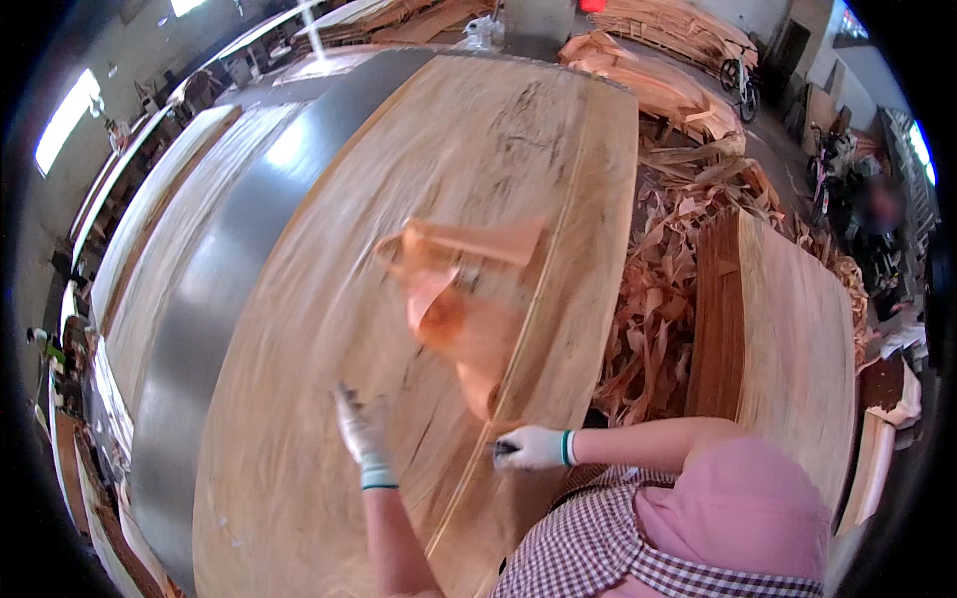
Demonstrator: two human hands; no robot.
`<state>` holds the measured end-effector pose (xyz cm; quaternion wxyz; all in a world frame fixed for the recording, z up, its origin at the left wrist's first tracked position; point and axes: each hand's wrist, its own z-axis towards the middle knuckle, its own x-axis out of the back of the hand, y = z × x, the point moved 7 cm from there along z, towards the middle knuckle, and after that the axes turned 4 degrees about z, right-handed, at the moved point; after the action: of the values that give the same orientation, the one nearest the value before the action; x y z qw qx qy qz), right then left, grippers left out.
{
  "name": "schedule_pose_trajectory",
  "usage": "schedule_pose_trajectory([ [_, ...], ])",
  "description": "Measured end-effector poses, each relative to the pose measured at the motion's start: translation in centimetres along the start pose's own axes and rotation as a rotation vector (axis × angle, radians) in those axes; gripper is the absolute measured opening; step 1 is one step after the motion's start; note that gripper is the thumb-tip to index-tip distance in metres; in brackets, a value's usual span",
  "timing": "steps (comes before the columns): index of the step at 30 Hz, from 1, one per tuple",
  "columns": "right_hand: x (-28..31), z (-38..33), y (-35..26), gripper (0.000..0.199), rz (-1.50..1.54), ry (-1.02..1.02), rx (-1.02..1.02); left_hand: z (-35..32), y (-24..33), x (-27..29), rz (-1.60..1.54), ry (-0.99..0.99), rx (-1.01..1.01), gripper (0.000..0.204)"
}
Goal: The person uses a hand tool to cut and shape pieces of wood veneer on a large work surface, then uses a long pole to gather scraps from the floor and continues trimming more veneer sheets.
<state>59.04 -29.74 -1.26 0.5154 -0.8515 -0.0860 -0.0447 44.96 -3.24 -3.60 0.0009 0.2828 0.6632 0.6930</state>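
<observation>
L hand (pixel 361 434), gloved, fingers spread wide over pale wood sheet (pixel 289 349). R hand (pixel 536 448) at lower end of crumpled orange strip (pixel 483 334), grip blurred, can't tell. Strip mid-sheet. Sheet streaked, dk marks up top; grey metal tabletop (pixel 204 309) to L. Rm: scrap heap (pixel 653 299) R, bright window (pixel 68 122) L, bike (pixel 740 85) far R.

L hand (pixel 363 431), gloved, approx 7 o'clock of ctr, fingers (pixel 347 413) blurry, apart, aimed twd 11; L forearm (pixel 392 533) slants in from 6. R hand (pixel 538 448), also gloved, approx 5, aimed twd 9, fingertips unclear; R forearm (pixel 628 444) near-horiz. from 3.
</observation>
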Motion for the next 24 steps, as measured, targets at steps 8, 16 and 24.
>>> schedule_pose_trajectory([
  [8, 17.4, -12.8, 8.7, 0.042, -0.014, 0.008, -0.098, 3.5, 6.2, -18.4, 0.412, 0.091, 0.154, 0.093],
  [16, 34.7, -22.1, 22.9, 0.029, 0.253, 0.426, -0.465, -7.8, 9.5, 7.2, 0.356, 1.101, 0.226, 0.041],
  [24, 39.2, -18.6, 22.5, 0.030, 0.294, 0.466, -0.435, -0.1, 15.6, 1.3, 0.038, 0.796, -0.206, 0.042],
])
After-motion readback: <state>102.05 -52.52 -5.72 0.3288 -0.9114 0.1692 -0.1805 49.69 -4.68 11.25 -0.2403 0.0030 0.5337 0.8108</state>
